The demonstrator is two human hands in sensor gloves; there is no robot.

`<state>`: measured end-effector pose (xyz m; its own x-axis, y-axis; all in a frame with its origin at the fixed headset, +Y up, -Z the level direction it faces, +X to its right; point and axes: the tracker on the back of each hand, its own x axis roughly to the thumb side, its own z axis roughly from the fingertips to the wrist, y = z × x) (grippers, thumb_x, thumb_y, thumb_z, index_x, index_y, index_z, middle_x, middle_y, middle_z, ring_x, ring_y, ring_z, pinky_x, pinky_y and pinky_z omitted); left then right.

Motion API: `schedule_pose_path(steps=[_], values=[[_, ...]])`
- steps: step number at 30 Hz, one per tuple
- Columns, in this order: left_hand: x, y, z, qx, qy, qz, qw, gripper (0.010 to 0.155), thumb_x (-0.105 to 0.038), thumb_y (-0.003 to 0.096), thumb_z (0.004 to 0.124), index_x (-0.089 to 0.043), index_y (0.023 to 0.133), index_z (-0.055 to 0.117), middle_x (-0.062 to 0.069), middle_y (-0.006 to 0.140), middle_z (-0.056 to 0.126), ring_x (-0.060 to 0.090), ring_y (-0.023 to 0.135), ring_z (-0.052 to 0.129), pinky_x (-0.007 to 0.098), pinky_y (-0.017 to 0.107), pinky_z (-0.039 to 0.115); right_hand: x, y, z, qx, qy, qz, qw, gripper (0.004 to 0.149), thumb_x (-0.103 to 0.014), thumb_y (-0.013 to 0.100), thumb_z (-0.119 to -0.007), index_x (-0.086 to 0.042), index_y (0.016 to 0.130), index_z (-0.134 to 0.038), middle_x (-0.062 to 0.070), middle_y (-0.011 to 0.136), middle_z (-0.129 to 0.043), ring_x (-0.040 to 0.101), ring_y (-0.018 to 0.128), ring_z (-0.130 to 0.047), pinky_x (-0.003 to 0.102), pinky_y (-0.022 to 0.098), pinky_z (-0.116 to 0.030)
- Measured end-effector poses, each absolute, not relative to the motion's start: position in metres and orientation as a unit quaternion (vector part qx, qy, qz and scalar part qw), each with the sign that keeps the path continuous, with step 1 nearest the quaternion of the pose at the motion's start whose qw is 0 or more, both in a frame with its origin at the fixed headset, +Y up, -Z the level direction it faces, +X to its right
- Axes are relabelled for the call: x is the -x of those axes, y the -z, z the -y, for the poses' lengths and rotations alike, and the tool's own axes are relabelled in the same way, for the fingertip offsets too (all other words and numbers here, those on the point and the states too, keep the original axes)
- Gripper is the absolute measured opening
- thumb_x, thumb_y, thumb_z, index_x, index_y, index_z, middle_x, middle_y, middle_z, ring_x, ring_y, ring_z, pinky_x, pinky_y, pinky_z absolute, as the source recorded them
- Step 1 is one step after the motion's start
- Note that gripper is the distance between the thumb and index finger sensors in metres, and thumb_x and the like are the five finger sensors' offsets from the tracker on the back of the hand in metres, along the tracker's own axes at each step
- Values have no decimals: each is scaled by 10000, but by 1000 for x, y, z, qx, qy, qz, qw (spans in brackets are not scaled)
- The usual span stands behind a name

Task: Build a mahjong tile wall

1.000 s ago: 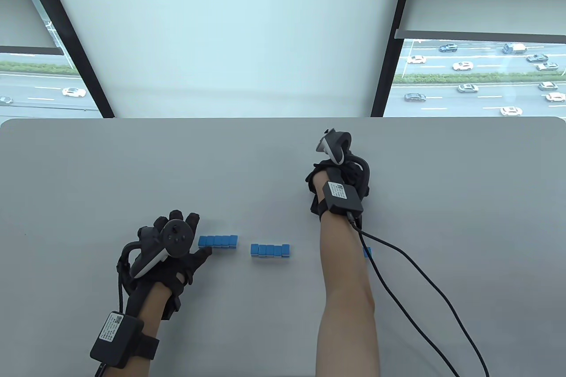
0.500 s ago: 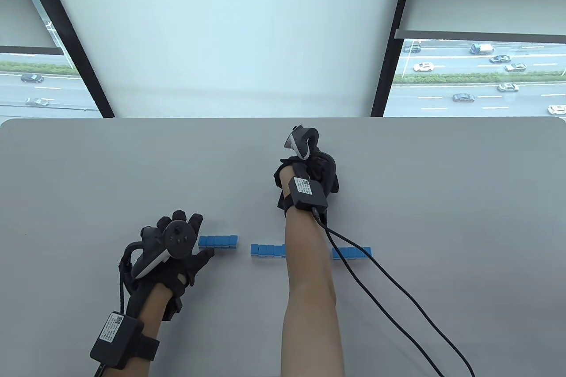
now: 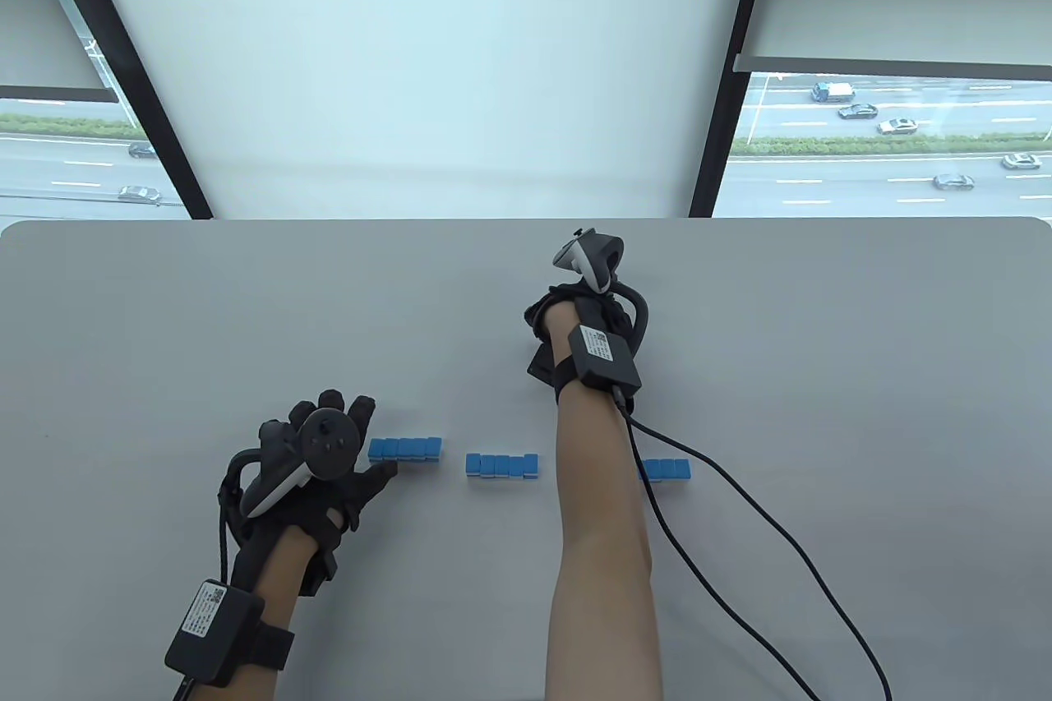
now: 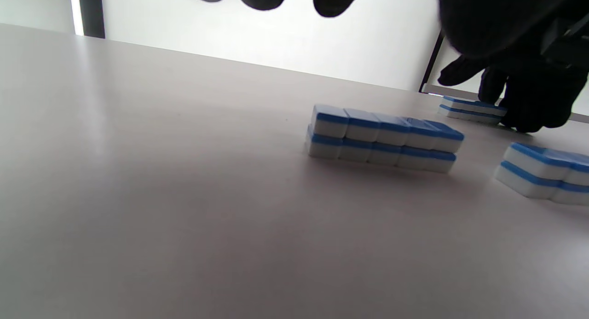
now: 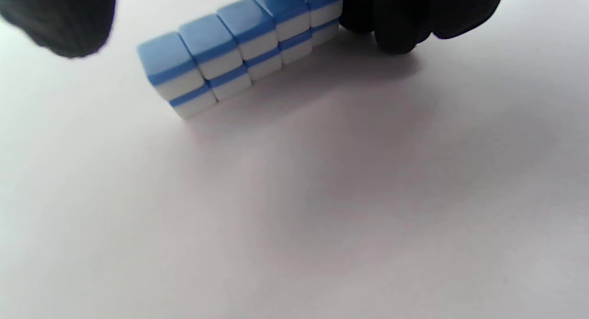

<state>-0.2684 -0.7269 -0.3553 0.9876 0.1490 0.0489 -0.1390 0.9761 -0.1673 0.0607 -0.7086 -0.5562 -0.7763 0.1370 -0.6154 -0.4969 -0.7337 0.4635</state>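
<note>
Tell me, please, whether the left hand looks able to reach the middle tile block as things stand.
Probably yes. The left hand rests beside the left block; the middle block lies just past it, with bare table on the near side.

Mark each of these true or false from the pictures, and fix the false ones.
1. The tiles are stacked two layers high. True: the left block shows two layers.
2. The left hand grips a tile. False: it lies with fingers spread beside the left block and holds nothing.
3. The right hand has fingers at one end of a far block. True.
4. The near blocks form one unbroken wall. False: bare table separates the left block, middle block and right block.
5. The tile backs are red. False: they are blue over white.
</note>
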Motion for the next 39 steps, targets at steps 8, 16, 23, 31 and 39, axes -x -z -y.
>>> schedule_pose_path(steps=[8, 16, 23, 31, 39], values=[[263, 353, 726, 79, -66, 41, 994, 860, -685, 412, 683, -322, 1127, 374, 78, 1206, 329, 465, 1083, 340, 756, 694, 301, -98, 510, 666, 240, -902, -290, 211, 1014, -696, 373, -719, -130, 1051, -221, 176, 1074, -402, 566, 943, -526, 662, 694, -501], [256, 348, 724, 78, -69, 55, 993, 856, -682, 415, 684, -321, 1127, 376, 77, 1206, 330, 465, 1082, 344, 753, 697, 302, -136, 427, 659, 265, -924, -239, 134, 976, -697, 368, -704, -145, 1055, -283, 169, 1077, -447, 584, 947, -525, 670, 689, -505], [247, 345, 722, 77, -65, 72, 992, 855, -682, 415, 682, -322, 1127, 376, 77, 1206, 329, 464, 1082, 345, 755, 694, 304, -159, 370, 691, 290, -912, -255, 136, 981, -704, 367, -694, -114, 1049, -307, 203, 1058, -481, 577, 909, -604, 650, 650, -584], [241, 343, 723, 80, -71, 84, 991, 856, -679, 415, 685, -319, 1128, 375, 78, 1205, 328, 466, 1082, 342, 756, 694, 302, -154, 377, 730, 295, -897, -270, 188, 1043, -711, 360, -705, -72, 1037, -235, 233, 1045, -433, 573, 906, -568, 651, 648, -568], [239, 345, 724, 83, -71, 87, 990, 854, -680, 418, 682, -320, 1128, 374, 78, 1206, 322, 468, 1081, 335, 757, 693, 298, -140, 375, 735, 296, -891, -284, 196, 1098, -688, 344, -777, -43, 1026, -208, 254, 1029, -402, 557, 890, -582, 649, 651, -559]])
